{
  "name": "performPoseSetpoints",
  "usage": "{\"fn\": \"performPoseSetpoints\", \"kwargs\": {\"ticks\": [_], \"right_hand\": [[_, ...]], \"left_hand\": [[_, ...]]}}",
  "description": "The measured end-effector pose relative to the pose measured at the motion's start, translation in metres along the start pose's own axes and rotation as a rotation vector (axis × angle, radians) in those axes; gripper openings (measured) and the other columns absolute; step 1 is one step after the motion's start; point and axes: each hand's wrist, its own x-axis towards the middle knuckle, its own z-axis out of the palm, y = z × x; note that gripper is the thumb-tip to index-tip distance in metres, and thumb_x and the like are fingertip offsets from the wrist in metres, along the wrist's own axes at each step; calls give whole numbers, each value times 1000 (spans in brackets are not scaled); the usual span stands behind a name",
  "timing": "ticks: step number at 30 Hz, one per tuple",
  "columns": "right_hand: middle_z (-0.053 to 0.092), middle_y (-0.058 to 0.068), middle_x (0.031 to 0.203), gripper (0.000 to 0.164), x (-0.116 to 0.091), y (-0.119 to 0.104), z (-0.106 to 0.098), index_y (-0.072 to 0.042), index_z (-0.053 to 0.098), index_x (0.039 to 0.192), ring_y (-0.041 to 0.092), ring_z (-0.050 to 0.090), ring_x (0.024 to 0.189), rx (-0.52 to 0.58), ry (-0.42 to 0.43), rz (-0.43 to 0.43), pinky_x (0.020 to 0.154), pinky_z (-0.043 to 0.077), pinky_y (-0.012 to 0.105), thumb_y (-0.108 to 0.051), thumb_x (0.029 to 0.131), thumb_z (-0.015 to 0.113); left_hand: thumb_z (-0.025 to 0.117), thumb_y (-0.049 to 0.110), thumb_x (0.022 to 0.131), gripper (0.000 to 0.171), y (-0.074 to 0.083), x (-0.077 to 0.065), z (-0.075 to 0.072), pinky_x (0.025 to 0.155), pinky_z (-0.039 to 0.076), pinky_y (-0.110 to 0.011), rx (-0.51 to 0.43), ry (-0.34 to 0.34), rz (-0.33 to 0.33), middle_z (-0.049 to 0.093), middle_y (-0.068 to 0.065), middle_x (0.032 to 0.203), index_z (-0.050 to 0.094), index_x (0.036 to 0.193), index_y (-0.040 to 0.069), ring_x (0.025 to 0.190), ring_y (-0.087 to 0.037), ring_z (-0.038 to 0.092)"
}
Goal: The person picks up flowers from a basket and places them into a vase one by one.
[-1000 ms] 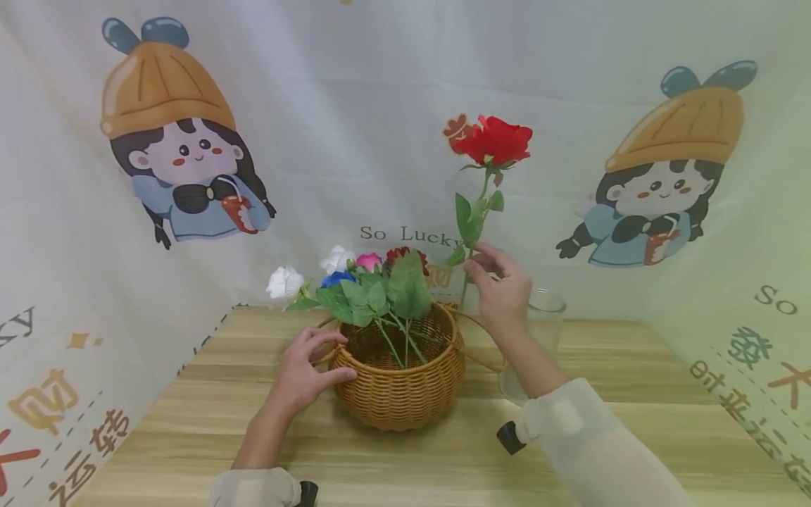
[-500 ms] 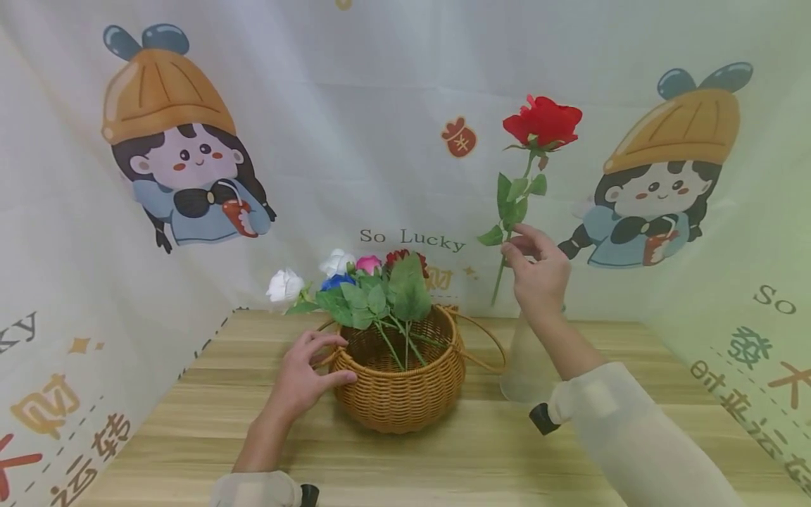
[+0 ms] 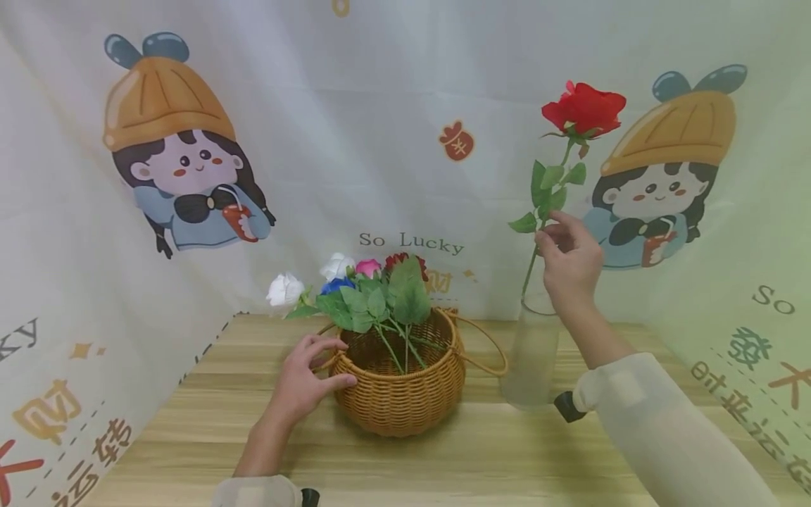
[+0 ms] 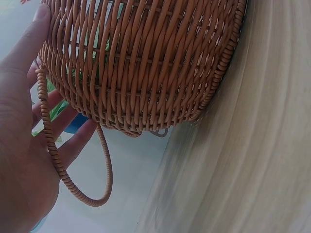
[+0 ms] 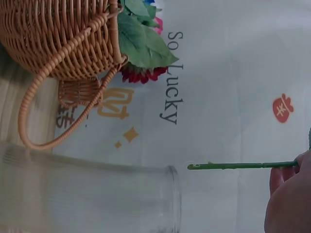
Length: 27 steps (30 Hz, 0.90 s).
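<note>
In the head view my right hand (image 3: 573, 264) pinches a red rose (image 3: 584, 111) by its green leafy stem, bloom upward. The bare lower end of the stem (image 5: 233, 166) points at the mouth of a tall clear glass vase (image 5: 112, 194), just short of its rim in the right wrist view. My left hand (image 3: 310, 373) holds the left side of a round wicker basket (image 3: 402, 401), thumb at the front and fingers by the rim. One basket handle (image 4: 53, 150) loops across that palm. Several flowers lean in the basket, among them a white rose (image 3: 285, 289) and a blue flower (image 3: 337, 284).
Basket and vase stand side by side on a wood-grain table (image 3: 443, 465). The basket's right handle (image 3: 488, 345) sticks out close to the vase. A printed cloth backdrop (image 3: 355, 141) closes off the back and both sides.
My right hand has carried the red rose rightward and slightly up, from behind the basket to over the vase. The left hand has stayed on the basket.
</note>
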Motion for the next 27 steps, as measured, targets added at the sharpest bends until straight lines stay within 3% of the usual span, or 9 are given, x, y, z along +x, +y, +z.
{"fn": "performPoseSetpoints", "kwargs": {"ticks": [6,8,15,22,27], "right_hand": [[66,4,95,29,0,7,-7,-4,66,120,4,58,82,-67,-4,36,76,49,16,-5,91,67],[67,6,96,29,-1,11,-9,-5,66,121,3,56,81,-80,-4,48,76,47,16,-5,91,66],[68,13,98,28,-9,24,-16,-3,67,119,-3,55,81,-121,4,67,70,46,14,-4,91,66],[69,14,97,28,-18,35,-20,-4,68,118,-1,56,81,-142,-20,90,66,48,10,-5,91,66],[69,15,94,24,-22,44,-23,-3,69,114,-3,57,76,-151,2,74,65,49,9,-3,90,66]], "left_hand": [[88,13,69,50,30,-7,-5,100,47,-48,12,-1,1,54,-16,115,66,112,1,119,-41,49],[88,13,69,49,33,-9,-5,99,48,-48,16,-2,3,54,-16,114,66,112,1,118,-42,49],[90,19,67,53,-1,-2,1,100,48,-45,9,6,-9,53,-11,117,67,114,10,120,-35,49],[88,11,68,49,39,-9,-5,100,47,-49,10,-2,-4,54,-16,112,66,111,0,118,-40,49],[88,10,69,49,40,-8,-5,99,47,-49,20,-5,-6,54,-17,112,66,111,-1,118,-42,49]]}}
